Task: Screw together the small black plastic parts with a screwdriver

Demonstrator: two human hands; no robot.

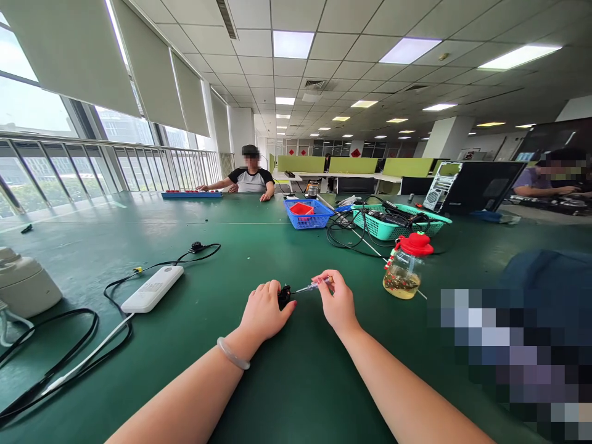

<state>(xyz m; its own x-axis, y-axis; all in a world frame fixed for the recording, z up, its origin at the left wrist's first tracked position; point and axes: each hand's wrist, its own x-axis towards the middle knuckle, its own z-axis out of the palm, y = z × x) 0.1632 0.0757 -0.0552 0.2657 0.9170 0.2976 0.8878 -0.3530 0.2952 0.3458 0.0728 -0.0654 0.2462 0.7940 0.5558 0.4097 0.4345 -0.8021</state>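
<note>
My left hand is closed around a small black part on the green table top, with a bangle on the wrist. Most of the part is hidden by the fingers, so its kind does not show. In my right hand is a thin screwdriver with a clear handle, pinched between thumb and fingers. Its shaft points left, and the tip reaches the black part, or comes very near it.
A jar with a red lid stands to the right. Farther back are a blue basket and a green basket with cables. A white power strip and cords lie left. A person sits across the table.
</note>
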